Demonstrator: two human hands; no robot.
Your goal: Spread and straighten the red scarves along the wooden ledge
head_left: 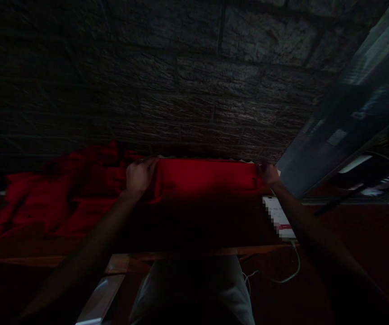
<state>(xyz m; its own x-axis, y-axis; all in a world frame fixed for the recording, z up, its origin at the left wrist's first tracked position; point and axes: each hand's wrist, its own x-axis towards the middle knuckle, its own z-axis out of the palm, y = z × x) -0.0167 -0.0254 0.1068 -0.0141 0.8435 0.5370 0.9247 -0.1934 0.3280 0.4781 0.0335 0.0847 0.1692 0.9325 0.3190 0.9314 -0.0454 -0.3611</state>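
A piece of red cloth (204,176) is stretched flat between my two hands at the back of the dark wooden table. My left hand (138,176) pinches its upper left corner, thumb and fingers together. At its right end, my right hand (268,173) grips the other upper corner, though the fingertips are dim. A thin, wavy pale edge shows behind the top of the cloth. Left of my left hand lies a crumpled heap of more red cloth (55,194); I cannot tell whether the two are joined.
A phone (279,216) with a lit screen lies by my right forearm, its white cable (298,262) hanging over the table edge (197,253). A stone block wall (194,90) rises behind. A grey metal post (343,104) slants at right. A pale flat object (101,298) is below left.
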